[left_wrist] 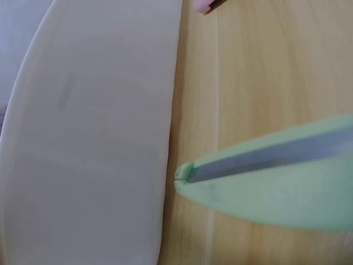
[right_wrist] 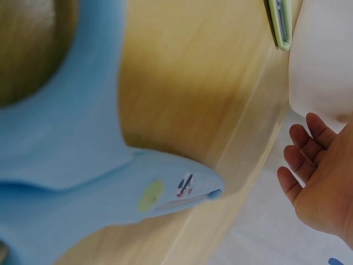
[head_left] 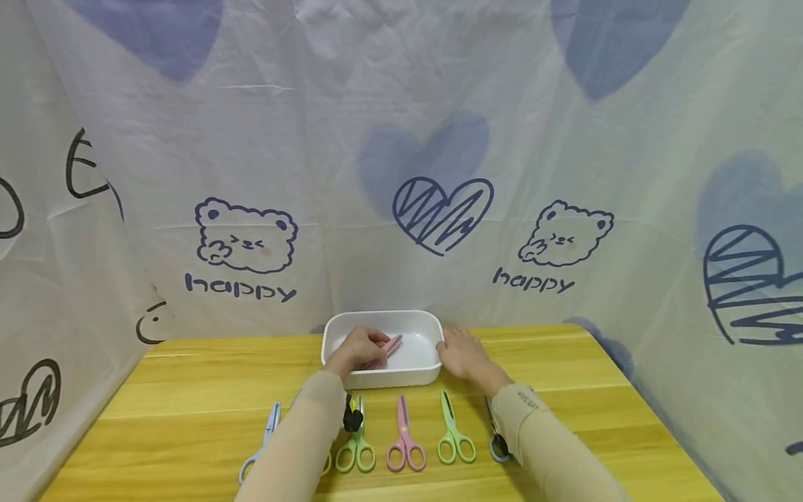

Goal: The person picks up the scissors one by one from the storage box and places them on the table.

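Inside the white bin [head_left: 392, 378] my left hand [head_left: 362, 346] holds pink scissors [head_left: 393, 344], their blades pointing up and right. At the bin's right wall rests my right hand [head_left: 465, 354]. The right wrist view shows that hand [right_wrist: 325, 176] with its fingers loosely bent beside the bin [right_wrist: 322, 55]; its thumb is hidden there. The left hand is out of sight in the left wrist view, where the bin wall [left_wrist: 94, 132] and green scissors [left_wrist: 276, 182] appear.
In front of the bin lie blue scissors [head_left: 271, 427], green scissors [head_left: 355, 446], pink scissors [head_left: 404, 436] and more green scissors [head_left: 450, 429]. My right sleeve partly covers another blue pair [head_left: 497, 450]. A yellow-green handle [head_left: 327, 463] shows beside the left sleeve. Behind hangs a printed curtain [head_left: 351, 279].
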A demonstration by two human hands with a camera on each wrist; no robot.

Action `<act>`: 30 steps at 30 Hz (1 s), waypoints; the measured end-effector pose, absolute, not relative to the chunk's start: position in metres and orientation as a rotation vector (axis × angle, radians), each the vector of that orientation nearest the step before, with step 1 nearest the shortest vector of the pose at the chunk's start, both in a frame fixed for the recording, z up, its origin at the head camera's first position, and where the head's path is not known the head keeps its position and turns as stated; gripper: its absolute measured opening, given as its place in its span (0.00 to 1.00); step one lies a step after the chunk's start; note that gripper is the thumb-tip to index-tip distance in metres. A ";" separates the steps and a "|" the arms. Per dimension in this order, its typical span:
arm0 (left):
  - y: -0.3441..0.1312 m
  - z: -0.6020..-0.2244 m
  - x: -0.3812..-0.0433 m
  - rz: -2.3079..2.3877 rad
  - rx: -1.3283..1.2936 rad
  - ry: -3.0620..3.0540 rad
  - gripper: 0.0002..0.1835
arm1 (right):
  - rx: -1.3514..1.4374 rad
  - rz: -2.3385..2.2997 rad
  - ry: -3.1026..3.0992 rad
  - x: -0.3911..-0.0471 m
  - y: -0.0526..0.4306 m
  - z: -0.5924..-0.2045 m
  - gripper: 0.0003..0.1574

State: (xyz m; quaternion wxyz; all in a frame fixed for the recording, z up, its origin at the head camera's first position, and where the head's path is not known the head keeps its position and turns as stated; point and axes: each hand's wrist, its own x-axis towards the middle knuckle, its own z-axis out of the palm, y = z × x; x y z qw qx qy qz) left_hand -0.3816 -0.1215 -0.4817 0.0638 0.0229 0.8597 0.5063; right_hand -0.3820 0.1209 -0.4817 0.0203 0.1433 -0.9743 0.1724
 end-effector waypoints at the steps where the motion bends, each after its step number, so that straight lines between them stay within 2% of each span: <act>1: -0.121 -0.481 -0.381 1.540 0.068 2.588 0.23 | 0.442 0.541 -3.022 -0.382 0.121 -0.481 0.29; 8: -0.121 -0.480 -0.380 1.683 0.074 2.503 0.25 | 0.441 0.554 -3.027 -0.381 0.120 -0.479 0.30; 22: -0.125 -0.478 -0.384 1.767 0.100 2.543 0.16 | 0.447 0.570 -3.035 -0.384 0.121 -0.483 0.32; 30: -0.130 -0.466 -0.383 1.828 0.085 2.496 0.16 | 0.446 0.569 -3.042 -0.382 0.120 -0.478 0.31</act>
